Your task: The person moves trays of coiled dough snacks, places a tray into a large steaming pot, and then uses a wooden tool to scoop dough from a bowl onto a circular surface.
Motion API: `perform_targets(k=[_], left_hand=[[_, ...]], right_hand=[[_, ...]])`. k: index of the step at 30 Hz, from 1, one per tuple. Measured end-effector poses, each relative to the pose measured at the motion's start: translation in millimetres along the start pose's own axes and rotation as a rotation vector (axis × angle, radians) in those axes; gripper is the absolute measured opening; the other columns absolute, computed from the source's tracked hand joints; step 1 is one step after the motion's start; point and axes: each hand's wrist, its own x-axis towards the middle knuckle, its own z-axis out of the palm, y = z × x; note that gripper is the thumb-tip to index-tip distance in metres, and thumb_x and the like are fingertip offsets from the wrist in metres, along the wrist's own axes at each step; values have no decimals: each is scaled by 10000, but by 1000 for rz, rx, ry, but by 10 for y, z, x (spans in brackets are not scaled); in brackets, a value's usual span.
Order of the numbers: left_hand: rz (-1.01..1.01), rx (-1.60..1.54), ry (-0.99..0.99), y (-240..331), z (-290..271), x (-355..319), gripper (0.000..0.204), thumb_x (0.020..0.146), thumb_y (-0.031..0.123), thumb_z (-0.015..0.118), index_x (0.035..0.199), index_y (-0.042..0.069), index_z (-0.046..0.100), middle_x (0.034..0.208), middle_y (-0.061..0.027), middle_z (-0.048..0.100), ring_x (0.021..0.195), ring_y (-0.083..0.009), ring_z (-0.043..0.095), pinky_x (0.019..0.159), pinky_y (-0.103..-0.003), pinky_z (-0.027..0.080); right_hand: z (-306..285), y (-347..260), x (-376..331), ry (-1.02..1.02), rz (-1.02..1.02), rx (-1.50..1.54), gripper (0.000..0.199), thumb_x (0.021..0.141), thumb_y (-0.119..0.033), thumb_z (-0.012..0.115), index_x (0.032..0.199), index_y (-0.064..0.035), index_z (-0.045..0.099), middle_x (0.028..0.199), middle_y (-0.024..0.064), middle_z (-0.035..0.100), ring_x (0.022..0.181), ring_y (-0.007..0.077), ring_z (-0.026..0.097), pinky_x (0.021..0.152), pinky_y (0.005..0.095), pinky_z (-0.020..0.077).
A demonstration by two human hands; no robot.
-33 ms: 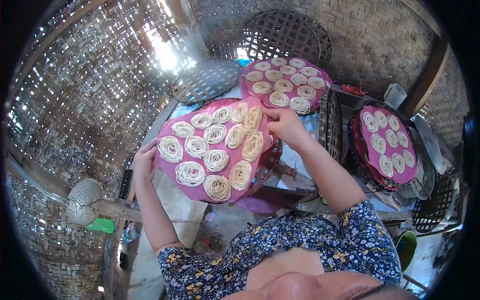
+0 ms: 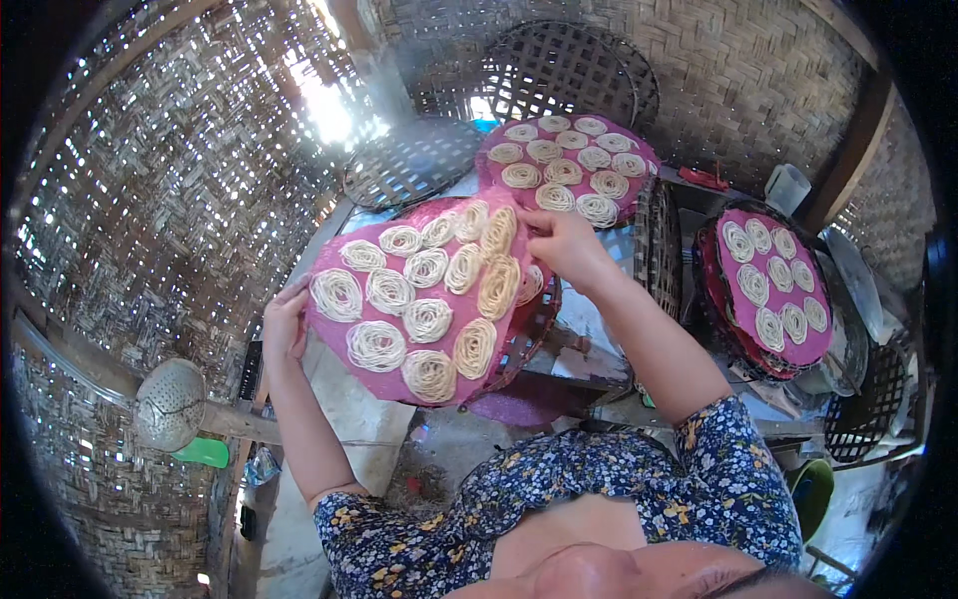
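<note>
I have the left hand (image 2: 286, 324) holding the left edge of a pink sheet (image 2: 462, 304), already covered in noodle coils (image 2: 426, 268), tilted over a woven tray (image 2: 531, 344), not lying flat; right hand (image 2: 571, 248), fingers pinching its upper-right edge; the rear sheet (image 2: 642, 190) and rightmost sheet (image 2: 813, 344) lie filled.

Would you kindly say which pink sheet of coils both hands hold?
The uppermost front-left pink sheet: left hand and right hand hold its edges; far sheet and right sheet lie unheld.

Resting on the counter (image 2: 601, 324): a front tray (image 2: 523, 351), partly hidden; a pink-covered tray (image 2: 585, 186) behind; a woven tray (image 2: 659, 240) on edge; a tray stack (image 2: 711, 307) at right.
</note>
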Motion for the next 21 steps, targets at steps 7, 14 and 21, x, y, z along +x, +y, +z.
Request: perform_targets(k=[7, 14, 21], left_hand=[[113, -6, -53, 936, 395, -177, 299, 814, 3, 430, 1089, -83, 511, 1077, -166, 551, 935, -199, 564, 812, -288, 455], [173, -33, -350, 1321, 1397, -148, 325, 819, 8, 419, 1125, -80, 487, 1141, -161, 518, 1031, -201, 513, 908, -295, 397], [334, -38, -676, 826, 3330, -101, 305, 807, 23, 481, 1092, -78, 510, 1078, -134, 559, 985, -199, 535, 873, -299, 416]], right_hand=[[-646, -674, 20, -10, 27, -11, 434, 662, -20, 518, 1093, -3, 567, 782, 20, 606, 687, 61, 507, 624, 203, 412], [-2049, -718, -308, 78, -102, 400, 370, 663, 28, 539, 1029, 66, 571, 840, 77, 603, 698, 104, 549, 641, 201, 446], [-3497, -442, -1334, 353, -61, 225, 374, 713, 24, 511, 1085, 32, 553, 946, 43, 592, 777, 88, 533, 688, 207, 438]])
